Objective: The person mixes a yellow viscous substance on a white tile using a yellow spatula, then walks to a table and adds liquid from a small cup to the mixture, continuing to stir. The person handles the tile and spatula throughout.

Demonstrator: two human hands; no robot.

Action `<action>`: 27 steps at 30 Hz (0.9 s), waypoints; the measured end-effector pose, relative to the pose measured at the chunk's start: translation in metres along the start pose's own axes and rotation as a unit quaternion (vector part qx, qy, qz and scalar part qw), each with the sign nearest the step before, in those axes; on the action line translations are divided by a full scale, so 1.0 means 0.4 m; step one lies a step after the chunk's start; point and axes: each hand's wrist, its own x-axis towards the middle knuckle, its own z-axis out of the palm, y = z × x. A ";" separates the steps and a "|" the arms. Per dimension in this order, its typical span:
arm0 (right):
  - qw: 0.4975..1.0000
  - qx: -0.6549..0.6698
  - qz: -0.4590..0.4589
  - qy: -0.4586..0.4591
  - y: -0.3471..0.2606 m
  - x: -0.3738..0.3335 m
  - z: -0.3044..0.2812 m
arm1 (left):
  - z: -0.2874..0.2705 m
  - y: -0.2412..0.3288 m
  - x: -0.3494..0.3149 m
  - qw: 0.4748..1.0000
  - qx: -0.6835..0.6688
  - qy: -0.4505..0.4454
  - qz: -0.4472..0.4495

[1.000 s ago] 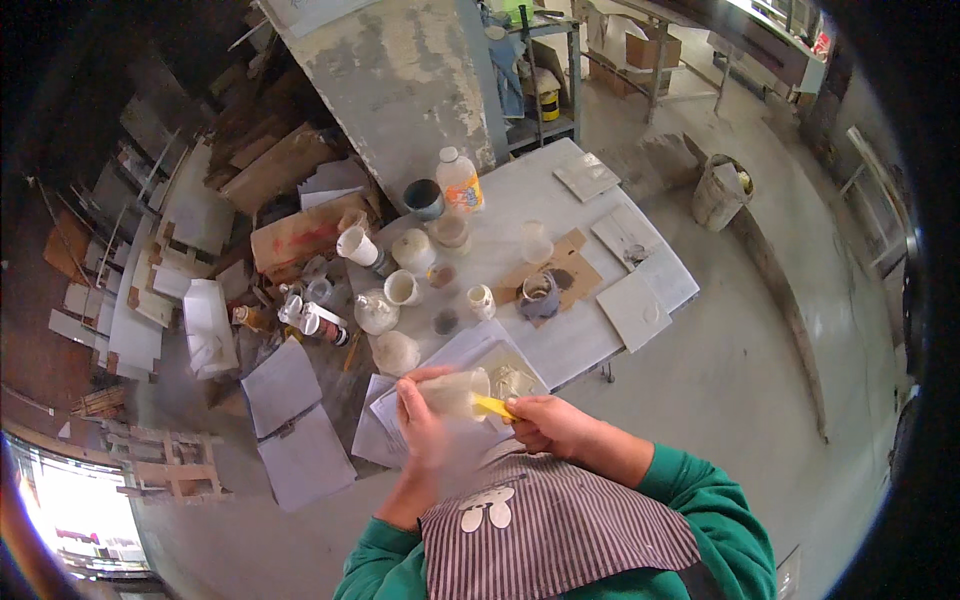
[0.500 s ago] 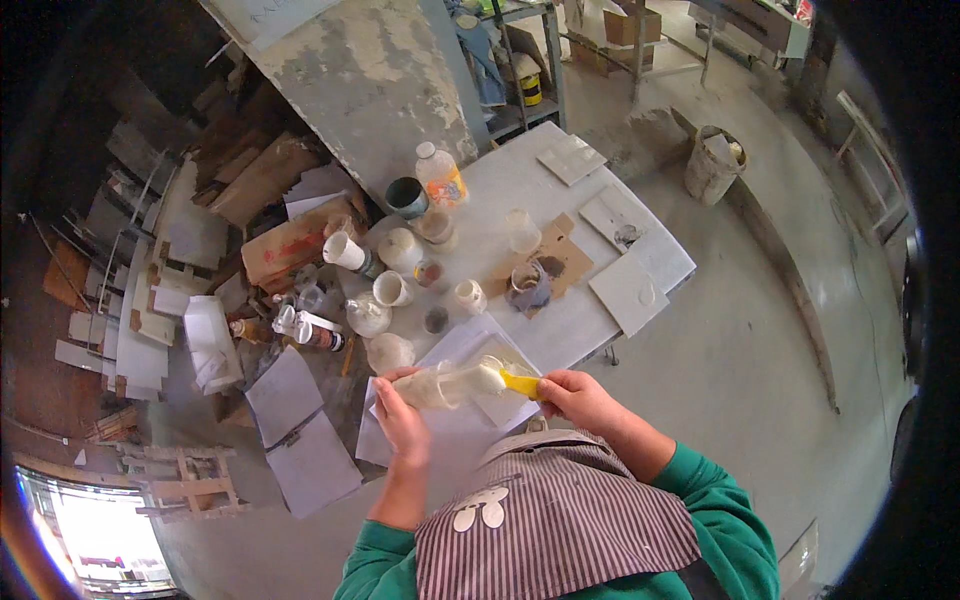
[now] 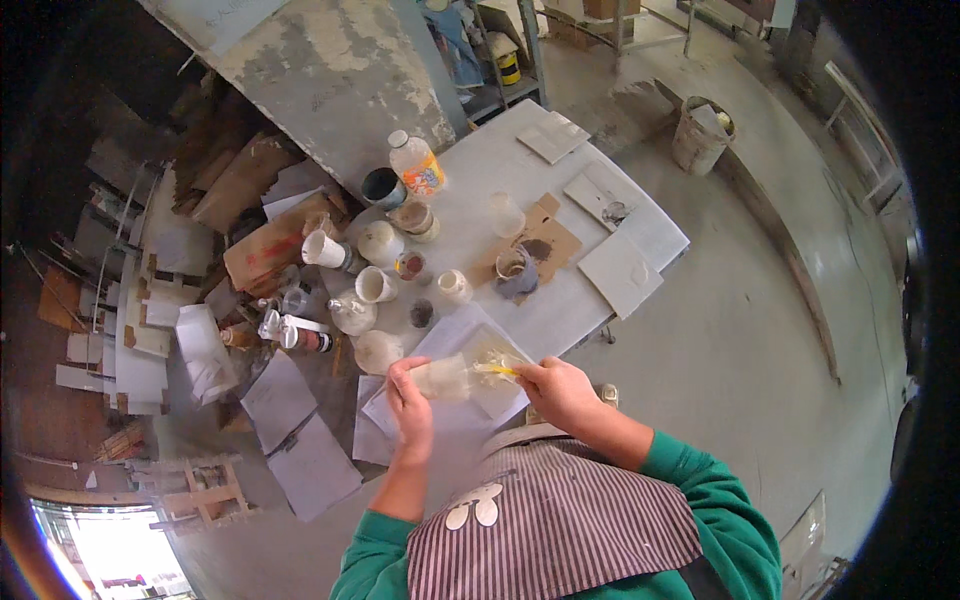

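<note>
In the head view, both forearms rose from the lower part of the frame, and the two hands met just below its centre. The left hand [image 3: 408, 398] stood nearly upright on its wrist, its fingers and thumb closed around the lower end of a translucent plastic cup [image 3: 442, 378]. That cup lay tipped on its side in the grip, its mouth toward the right of the frame, above white paper sheets [image 3: 460, 327] at the near end of the surface [image 3: 552, 325]. The right hand [image 3: 556, 392] came in from the lower right with the wrist angled leftward, thumb and forefinger pinching a yellow scraper [image 3: 503, 371] at the cup's mouth.

Whitish paste [image 3: 492, 358] was smeared about the scraper's tip and covered its shape. Most of the handle was hidden inside the right hand, and some left fingers were lost behind the cup. Whether the scraper touched the rim could not be told, nor how much paste lay inside the cloudy wall. The green sleeves [image 3: 725, 510] and the striped apron [image 3: 570, 530] were cut off by the lower edge, and clutter at the far left sank into the dark fisheye rim.
</note>
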 end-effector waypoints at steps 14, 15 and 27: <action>0.989 -0.088 0.019 -0.120 -0.100 0.042 -0.011 | 0.081 -0.061 0.004 0.999 0.020 0.013 0.028; 0.989 -0.092 0.017 -0.118 -0.100 0.043 -0.009 | 0.085 -0.065 0.005 0.999 0.022 0.020 0.024; 0.988 -0.116 0.006 -0.103 0.051 0.083 0.098 | -0.078 -0.275 -0.065 0.692 -0.520 0.149 -0.478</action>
